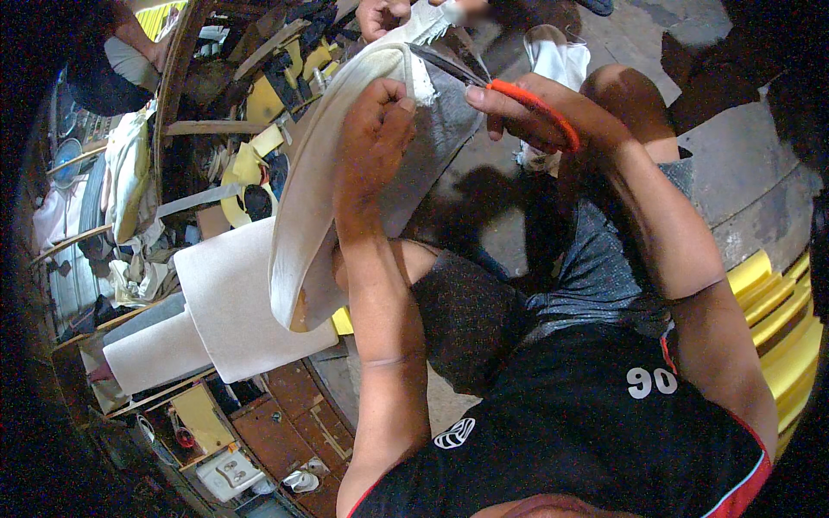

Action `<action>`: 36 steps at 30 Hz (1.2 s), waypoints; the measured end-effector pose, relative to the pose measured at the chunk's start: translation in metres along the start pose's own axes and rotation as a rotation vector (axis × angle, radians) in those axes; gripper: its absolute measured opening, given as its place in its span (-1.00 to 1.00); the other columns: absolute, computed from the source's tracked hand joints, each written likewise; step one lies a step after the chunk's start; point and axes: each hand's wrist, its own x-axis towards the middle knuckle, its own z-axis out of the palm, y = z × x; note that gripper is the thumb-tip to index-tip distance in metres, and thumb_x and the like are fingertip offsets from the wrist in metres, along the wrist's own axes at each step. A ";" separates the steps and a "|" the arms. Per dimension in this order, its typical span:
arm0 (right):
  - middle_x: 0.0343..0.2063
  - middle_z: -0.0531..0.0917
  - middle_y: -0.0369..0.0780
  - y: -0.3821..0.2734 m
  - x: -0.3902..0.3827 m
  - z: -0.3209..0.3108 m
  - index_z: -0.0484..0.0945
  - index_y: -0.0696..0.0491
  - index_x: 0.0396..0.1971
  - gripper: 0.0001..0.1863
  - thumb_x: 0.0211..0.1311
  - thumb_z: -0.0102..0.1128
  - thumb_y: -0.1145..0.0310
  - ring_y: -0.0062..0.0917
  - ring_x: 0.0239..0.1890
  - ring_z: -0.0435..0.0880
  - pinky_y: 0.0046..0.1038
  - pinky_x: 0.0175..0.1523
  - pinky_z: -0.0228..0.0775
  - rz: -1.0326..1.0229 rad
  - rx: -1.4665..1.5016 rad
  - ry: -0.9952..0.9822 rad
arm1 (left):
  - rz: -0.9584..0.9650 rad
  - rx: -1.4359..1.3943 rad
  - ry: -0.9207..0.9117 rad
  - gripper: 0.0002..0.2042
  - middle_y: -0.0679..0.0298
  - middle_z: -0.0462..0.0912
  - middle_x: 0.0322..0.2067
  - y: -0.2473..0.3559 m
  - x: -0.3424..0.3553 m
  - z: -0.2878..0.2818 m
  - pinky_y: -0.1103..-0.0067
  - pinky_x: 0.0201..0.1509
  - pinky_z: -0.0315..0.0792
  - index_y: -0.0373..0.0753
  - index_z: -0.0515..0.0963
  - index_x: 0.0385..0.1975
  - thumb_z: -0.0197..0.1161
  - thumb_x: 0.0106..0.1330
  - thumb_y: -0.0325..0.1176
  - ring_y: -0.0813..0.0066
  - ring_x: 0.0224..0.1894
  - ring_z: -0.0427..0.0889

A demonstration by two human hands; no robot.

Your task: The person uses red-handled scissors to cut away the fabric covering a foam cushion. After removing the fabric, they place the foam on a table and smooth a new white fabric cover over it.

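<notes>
My right hand (540, 116) is closed round a pair of scissors (540, 110) with orange handles. Their dark blades stand apart, the lower tip touching the edge of a long piece of pale grey-beige fabric (324, 147). Bunched in my left hand (376, 138), the fabric curves down toward my lap. A ragged white fringe shows along its edge beside the blades. Beyond it, at the top, another person's hand (382, 17) is close to the far end of the fabric. What lies under my left fingers is hidden.
Flat pale upholstered panels (250, 302) rest on the left over a wooden workbench (294, 406). Yellow foam scraps (263, 99) and wood pieces clutter the upper left. Yellow foam sheets (777, 319) are stacked at my right. A white cloth (554, 59) lies ahead.
</notes>
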 end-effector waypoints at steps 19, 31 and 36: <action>-0.80 0.36 -0.30 0.003 0.001 -0.004 0.61 0.15 -0.58 -0.20 0.22 -0.05 -0.41 -0.56 -0.68 0.37 -0.45 -0.52 0.18 -0.111 -0.086 0.020 | -0.141 -0.080 -0.054 -0.91 0.46 0.35 -0.62 0.000 -0.001 -0.004 0.67 -0.54 0.16 -0.24 0.42 -0.29 0.09 0.36 -0.36 0.73 -0.59 0.28; -0.79 0.29 -0.44 0.005 0.005 -0.007 0.62 0.15 -0.50 -0.21 0.24 -0.04 -0.41 -0.72 -0.74 0.24 -0.59 -0.65 0.05 0.132 0.010 -0.107 | -0.115 -0.159 -0.027 -0.92 0.48 0.31 -0.64 0.011 -0.013 0.002 0.67 -0.55 0.12 -0.25 0.40 -0.34 0.09 0.39 -0.41 0.75 -0.59 0.23; -0.78 0.30 -0.45 -0.003 0.003 -0.008 0.61 0.14 -0.52 -0.22 0.23 -0.03 -0.42 -0.74 -0.75 0.22 -0.59 -0.65 0.04 0.130 0.019 -0.101 | -0.174 -0.143 -0.023 -0.94 0.48 0.33 -0.63 0.007 -0.015 0.005 0.67 -0.55 0.11 -0.25 0.40 -0.33 0.08 0.39 -0.43 0.74 -0.59 0.21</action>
